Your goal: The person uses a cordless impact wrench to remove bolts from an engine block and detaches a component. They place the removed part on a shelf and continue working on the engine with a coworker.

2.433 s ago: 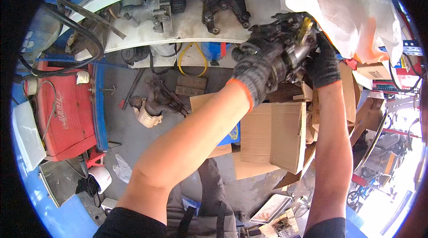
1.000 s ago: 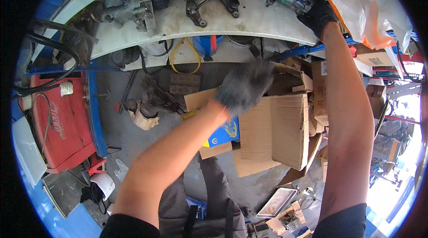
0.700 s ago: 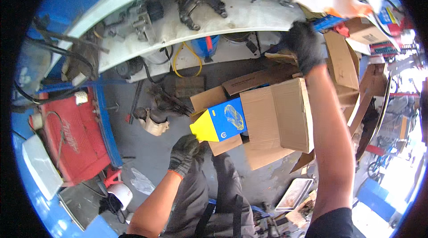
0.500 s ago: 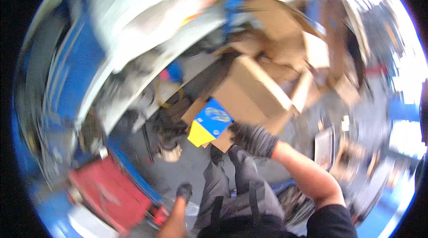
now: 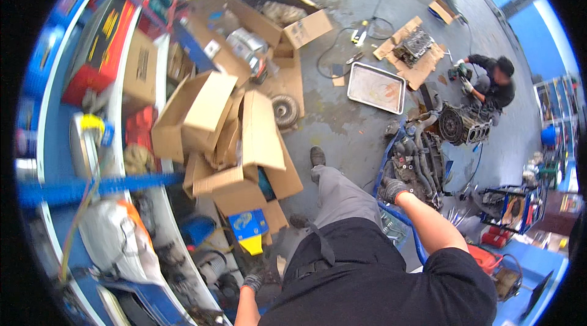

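My right hand (image 5: pixel 392 190), in a dark grey knitted glove, hangs beside the blue-edged stand of engine parts (image 5: pixel 411 158) on my right. Its fingers are loosely bent, and no held thing shows; whether it touches the parts is unclear. My left hand (image 5: pixel 252 281), in a similar glove, is low at my left side near the shelving. Its fingers look loose with nothing in them. A blue and yellow carton (image 5: pixel 249 226) lies against the open brown cardboard boxes (image 5: pixel 264 136) on my left, apart from both hands.
Shelving (image 5: pixel 119 204) with packed goods runs along the left. Ahead on the floor are a metal tray (image 5: pixel 376 89), a cylinder head (image 5: pixel 414 48) on cardboard and a cable. A crouching person (image 5: pixel 494 81) holds a power tool by an engine block (image 5: pixel 468 124). A brake disc (image 5: pixel 284 111) lies beside the boxes.
My view has swung right and upward, away from the shelf. My right hand has left the blue and yellow carton and moved right. The carton stays with the cardboard boxes.
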